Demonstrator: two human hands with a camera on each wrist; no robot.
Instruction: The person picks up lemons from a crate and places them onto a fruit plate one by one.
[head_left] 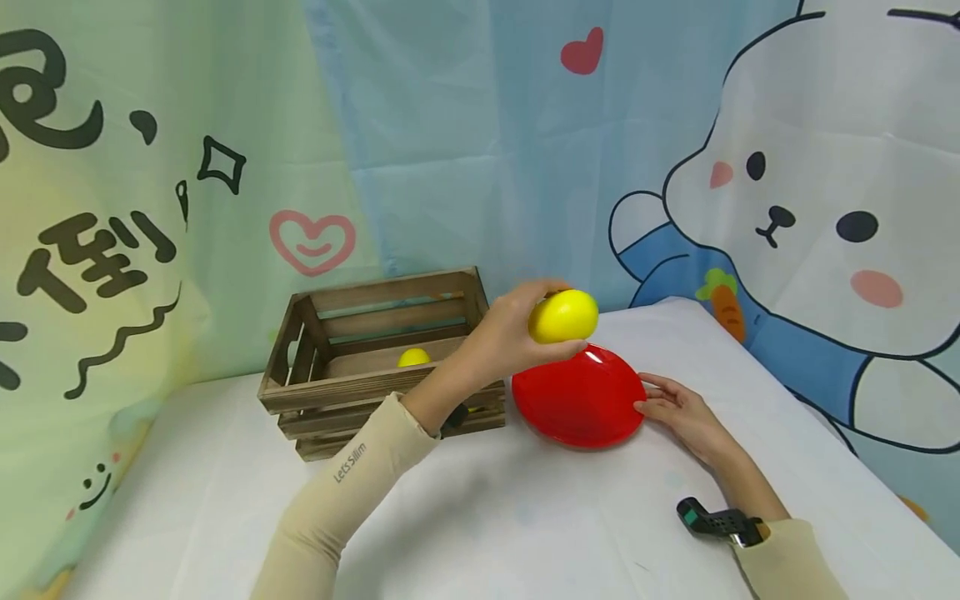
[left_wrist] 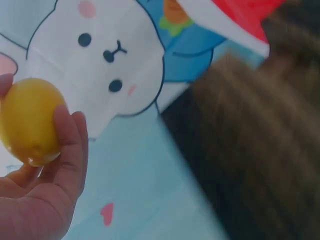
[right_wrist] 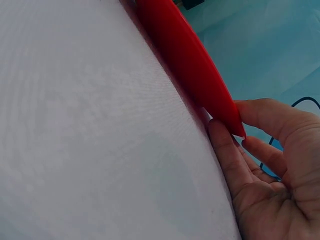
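My left hand [head_left: 504,337] grips a lemon [head_left: 563,316], fingers curled round it, lifted in the air above the back edge of the plate [head_left: 577,400]; in the left wrist view the lemon [left_wrist: 27,120] sits between my fingertips [left_wrist: 67,125] and thumb; my right hand [head_left: 678,410] lies on the table [head_left: 487,517], fingers relaxed and a bit spread, touching the plate's right rim; right wrist view shows the red plate [right_wrist: 187,60] edge against my fingers [right_wrist: 222,150]; crate [head_left: 375,367] stands just left of the plate, near touching; a second lemon [head_left: 413,357] lies inside it; cartoon curtain [head_left: 787,167] behind.
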